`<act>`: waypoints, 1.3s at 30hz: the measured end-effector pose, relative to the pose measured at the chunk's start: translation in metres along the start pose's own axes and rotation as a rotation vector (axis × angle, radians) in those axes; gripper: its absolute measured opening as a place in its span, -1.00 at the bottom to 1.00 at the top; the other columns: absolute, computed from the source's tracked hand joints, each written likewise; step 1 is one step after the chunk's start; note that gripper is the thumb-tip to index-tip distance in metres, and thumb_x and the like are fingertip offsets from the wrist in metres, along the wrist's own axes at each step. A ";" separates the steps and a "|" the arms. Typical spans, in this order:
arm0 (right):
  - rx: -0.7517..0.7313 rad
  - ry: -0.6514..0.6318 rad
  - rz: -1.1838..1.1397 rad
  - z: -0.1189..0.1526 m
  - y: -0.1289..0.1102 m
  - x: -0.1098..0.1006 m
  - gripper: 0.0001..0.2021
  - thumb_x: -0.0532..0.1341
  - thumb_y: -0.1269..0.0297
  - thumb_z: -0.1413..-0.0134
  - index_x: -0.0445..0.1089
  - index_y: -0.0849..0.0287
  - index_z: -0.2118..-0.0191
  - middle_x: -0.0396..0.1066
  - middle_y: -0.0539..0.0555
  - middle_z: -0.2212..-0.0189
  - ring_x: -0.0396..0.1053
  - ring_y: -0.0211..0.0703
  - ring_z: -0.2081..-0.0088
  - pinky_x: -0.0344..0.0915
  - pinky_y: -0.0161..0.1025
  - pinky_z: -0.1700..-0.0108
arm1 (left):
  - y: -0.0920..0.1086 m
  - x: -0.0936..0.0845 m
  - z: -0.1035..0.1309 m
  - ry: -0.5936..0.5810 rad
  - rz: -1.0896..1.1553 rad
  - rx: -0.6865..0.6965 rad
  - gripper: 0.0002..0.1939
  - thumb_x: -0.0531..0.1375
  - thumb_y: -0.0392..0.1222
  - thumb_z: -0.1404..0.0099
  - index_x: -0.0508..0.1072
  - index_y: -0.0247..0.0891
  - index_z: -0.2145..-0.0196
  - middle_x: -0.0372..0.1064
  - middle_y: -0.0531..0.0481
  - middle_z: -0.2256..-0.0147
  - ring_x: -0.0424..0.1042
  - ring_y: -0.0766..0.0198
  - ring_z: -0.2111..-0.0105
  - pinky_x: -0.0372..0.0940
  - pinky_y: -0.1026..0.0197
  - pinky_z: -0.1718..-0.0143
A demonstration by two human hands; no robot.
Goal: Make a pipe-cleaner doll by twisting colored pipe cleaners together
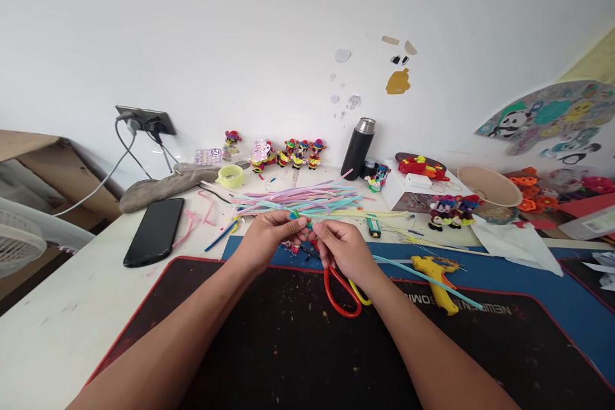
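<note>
My left hand (270, 235) is closed in a pinch on a small green-and-blue fuzzy piece (295, 213), which looks like pipe cleaner. Meeting it fingertip to fingertip, my right hand (342, 245) pinches the near end of the same piece. Most of the piece is hidden by the fingers. Scissors with red handle loops (342, 315) hang or lie just below my right hand; whether its lower fingers touch them I cannot tell. A yellow loop (361, 295) shows beside the red one. Behind both hands lies a pile of pastel pipe cleaners (293, 197).
A yellow glue gun (436, 278) lies to the right, a light-blue pipe cleaner (418, 274) beside it. Further off are a phone (154, 232), yellow tape (231, 176), a black flask (358, 148) and several small figures (301, 154). A black mat (288, 346) lies underneath.
</note>
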State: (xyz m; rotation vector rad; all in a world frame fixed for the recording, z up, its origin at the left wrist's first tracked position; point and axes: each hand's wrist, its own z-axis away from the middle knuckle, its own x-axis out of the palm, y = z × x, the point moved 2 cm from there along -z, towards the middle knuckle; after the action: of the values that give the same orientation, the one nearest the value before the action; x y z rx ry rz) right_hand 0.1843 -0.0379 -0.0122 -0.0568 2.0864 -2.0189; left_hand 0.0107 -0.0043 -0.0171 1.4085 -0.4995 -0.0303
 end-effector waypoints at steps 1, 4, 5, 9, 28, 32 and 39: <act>-0.010 -0.007 0.014 0.000 -0.001 0.000 -0.57 0.16 -0.12 -0.31 0.45 0.16 0.36 0.28 -0.10 0.69 0.27 -0.29 0.68 0.13 -0.34 0.59 | -0.001 0.000 0.000 0.007 0.034 -0.008 -0.68 0.51 -0.01 -0.06 0.63 -0.33 0.44 0.56 -0.09 0.47 0.46 0.30 0.48 0.35 0.30 0.42; -0.022 -0.041 0.016 0.001 -0.003 0.002 -0.57 0.15 -0.09 -0.34 0.43 0.17 0.38 0.20 -0.13 0.74 0.25 -0.30 0.70 0.16 -0.34 0.56 | -0.003 0.001 -0.001 0.018 0.168 -0.038 -0.68 0.54 -0.05 -0.02 0.65 -0.35 0.39 0.49 -0.02 0.54 0.39 0.40 0.55 0.28 0.37 0.51; -0.017 -0.052 -0.007 0.001 -0.003 0.002 -0.57 0.15 -0.09 -0.33 0.42 0.17 0.39 0.18 -0.14 0.75 0.24 -0.31 0.71 0.16 -0.34 0.57 | -0.002 0.001 -0.001 0.012 0.214 -0.047 -0.67 0.55 -0.07 0.00 0.66 -0.36 0.36 0.46 0.01 0.55 0.36 0.43 0.57 0.25 0.40 0.53; 0.011 -0.093 -0.123 -0.002 0.000 -0.001 -0.55 0.18 -0.11 -0.30 0.40 0.18 0.42 0.11 -0.17 0.76 0.19 -0.33 0.74 0.12 -0.34 0.60 | 0.002 -0.001 -0.001 -0.053 0.301 -0.092 -0.62 0.58 -0.11 0.05 0.66 -0.37 0.31 0.50 0.00 0.50 0.40 0.45 0.57 0.28 0.43 0.54; 0.025 -0.120 0.102 -0.002 0.000 -0.006 -0.61 0.17 -0.06 -0.33 0.48 0.18 0.31 0.32 -0.09 0.63 0.30 -0.32 0.66 0.15 -0.35 0.56 | 0.017 -0.009 0.002 -0.056 -0.226 0.006 -0.63 0.47 0.08 -0.10 0.60 -0.32 0.46 0.56 -0.09 0.48 0.52 0.24 0.51 0.39 0.28 0.45; -0.010 -0.096 0.224 0.000 -0.003 -0.008 -0.64 0.13 0.00 -0.36 0.48 0.15 0.30 0.36 -0.07 0.60 0.34 -0.29 0.61 0.21 -0.34 0.49 | 0.020 -0.012 0.000 0.000 -0.266 0.055 -0.63 0.47 0.08 -0.09 0.61 -0.33 0.45 0.55 -0.09 0.49 0.51 0.24 0.50 0.39 0.25 0.42; -0.173 0.056 0.631 -0.005 -0.002 -0.018 -0.67 0.12 0.11 -0.39 0.48 0.11 0.38 0.42 -0.05 0.58 0.33 -0.22 0.52 0.11 -0.29 0.41 | 0.026 -0.025 -0.005 0.214 -0.085 0.180 -0.65 0.51 0.03 -0.02 0.62 -0.32 0.43 0.49 -0.03 0.52 0.42 0.34 0.51 0.29 0.31 0.45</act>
State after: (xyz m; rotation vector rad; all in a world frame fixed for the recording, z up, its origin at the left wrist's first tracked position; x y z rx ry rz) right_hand 0.2007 -0.0293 -0.0080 0.5600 1.9682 -1.4735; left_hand -0.0172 0.0124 -0.0010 1.5880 -0.2697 0.0986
